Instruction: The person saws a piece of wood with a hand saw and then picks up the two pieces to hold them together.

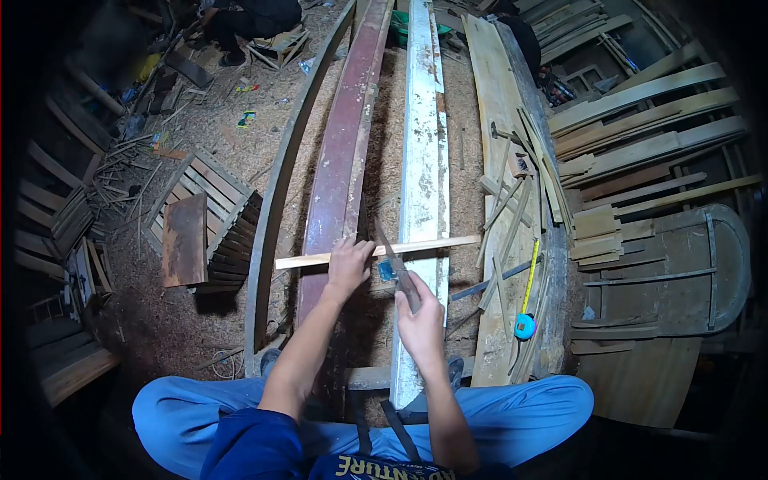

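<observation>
A thin pale wooden strip [448,243] lies crosswise over a dark red plank [340,164] and a white, paint-worn plank [422,176]. My left hand [350,262] is closed over the strip, its fingers pressing it above the red plank. With my right hand [420,312] I grip the handle of a saw with a narrow, tapered dark blade [390,250]. The blade points away from me and crosses the strip just right of my left fingers. Close beside the blade, below the strip, a small blue object [387,270] shows.
A board at right [492,80] carries loose sticks, a hammer [506,136] and a blue tape measure [525,326] with its yellow blade out. A slatted wooden stool [210,204] stands left on shavings. Stacked boards [640,112] line the right. Another person [260,18] sits at the back left.
</observation>
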### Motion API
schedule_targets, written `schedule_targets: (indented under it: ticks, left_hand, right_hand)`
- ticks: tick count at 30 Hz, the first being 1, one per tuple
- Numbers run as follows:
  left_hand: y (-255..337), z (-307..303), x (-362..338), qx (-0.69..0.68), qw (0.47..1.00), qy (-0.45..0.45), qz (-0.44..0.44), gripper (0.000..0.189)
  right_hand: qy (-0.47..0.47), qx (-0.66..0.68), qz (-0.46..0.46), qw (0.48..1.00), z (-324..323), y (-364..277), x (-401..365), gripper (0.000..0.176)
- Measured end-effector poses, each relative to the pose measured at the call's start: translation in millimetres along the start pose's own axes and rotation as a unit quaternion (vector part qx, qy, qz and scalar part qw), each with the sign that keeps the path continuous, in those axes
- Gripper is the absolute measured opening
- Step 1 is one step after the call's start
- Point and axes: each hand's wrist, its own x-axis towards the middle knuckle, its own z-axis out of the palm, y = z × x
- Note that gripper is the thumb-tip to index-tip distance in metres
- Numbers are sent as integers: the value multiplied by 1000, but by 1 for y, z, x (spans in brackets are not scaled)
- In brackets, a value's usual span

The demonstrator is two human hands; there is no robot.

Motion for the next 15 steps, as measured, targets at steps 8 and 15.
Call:
schedule_targets:
  ticks: [8,15]
  left_hand:
    - [-7,-5,13,-38,998,-44,-30,25]
    - [-5,4,10,-18,999,-29,-19,27]
  right_hand:
    - [22,8,-48,999,-2,37,-51,49]
    - [39,-36,-29,998,-4,26,-56,45]
